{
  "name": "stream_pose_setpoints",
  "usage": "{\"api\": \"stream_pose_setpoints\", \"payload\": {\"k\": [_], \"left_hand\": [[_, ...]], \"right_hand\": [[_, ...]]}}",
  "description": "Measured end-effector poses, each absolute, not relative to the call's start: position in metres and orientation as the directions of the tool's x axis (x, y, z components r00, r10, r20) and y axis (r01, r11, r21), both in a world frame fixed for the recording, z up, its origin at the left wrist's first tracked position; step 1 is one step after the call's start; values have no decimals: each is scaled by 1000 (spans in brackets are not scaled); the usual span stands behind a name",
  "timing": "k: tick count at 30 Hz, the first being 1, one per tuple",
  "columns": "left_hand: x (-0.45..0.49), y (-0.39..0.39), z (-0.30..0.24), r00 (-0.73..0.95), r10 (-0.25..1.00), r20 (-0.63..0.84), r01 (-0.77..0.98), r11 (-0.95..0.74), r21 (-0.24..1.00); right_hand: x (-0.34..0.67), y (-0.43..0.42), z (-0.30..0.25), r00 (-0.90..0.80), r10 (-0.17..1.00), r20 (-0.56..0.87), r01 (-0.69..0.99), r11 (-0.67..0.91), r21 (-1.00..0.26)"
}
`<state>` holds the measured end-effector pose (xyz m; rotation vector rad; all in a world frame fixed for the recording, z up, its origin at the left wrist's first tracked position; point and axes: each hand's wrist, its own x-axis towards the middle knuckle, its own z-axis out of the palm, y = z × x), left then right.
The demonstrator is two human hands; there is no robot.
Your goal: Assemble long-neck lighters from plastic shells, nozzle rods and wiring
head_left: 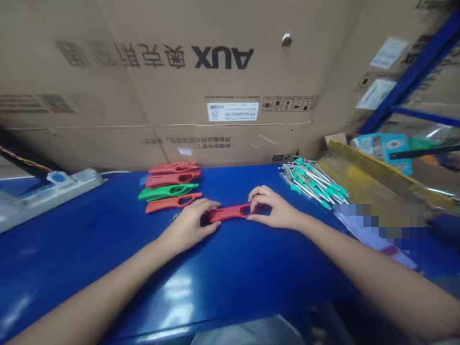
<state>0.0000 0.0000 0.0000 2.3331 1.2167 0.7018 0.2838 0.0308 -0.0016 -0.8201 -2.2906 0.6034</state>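
A red plastic lighter casing [232, 212] with an oval finger hole lies level just above or on the blue table, in the middle of the head view. My left hand [194, 220] grips its left end between thumb and fingers. My right hand [271, 208] pinches the right end beside the finger hole. To the left lies a row of similar casings: an orange-red one [167, 203], a green one [161, 192] and red ones [172, 179] behind. A few small metal pieces [175, 216], too small to name, show beside my left hand.
At right lies a heap of metal rods with teal ends [312, 182], by an open carton with yellow tape [362, 177]. A power strip [57, 191] runs along the left. A large cardboard box [161, 105] stands behind the blue table [230, 278]; a blue frame [413, 72] rises at right.
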Motion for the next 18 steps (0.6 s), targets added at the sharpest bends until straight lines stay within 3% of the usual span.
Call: {"api": "stream_pose_setpoints", "payload": {"k": [6,9,13,18], "left_hand": [[-3,2,0,406,882,238,622,-457,636],[-7,3,0,380,894,236,636,-438,635],[-11,6,0,382,877,291,676,-480,558],[-11,9,-5,418,847,328,678,-531,509]], "right_hand": [[276,21,4,-311,864,397,449,502,-739],[281,26,5,-199,917,347,535,398,-745],[287,27,5,-410,871,270,537,469,-701],[281,17,2,-571,781,252,638,615,-464]]}}
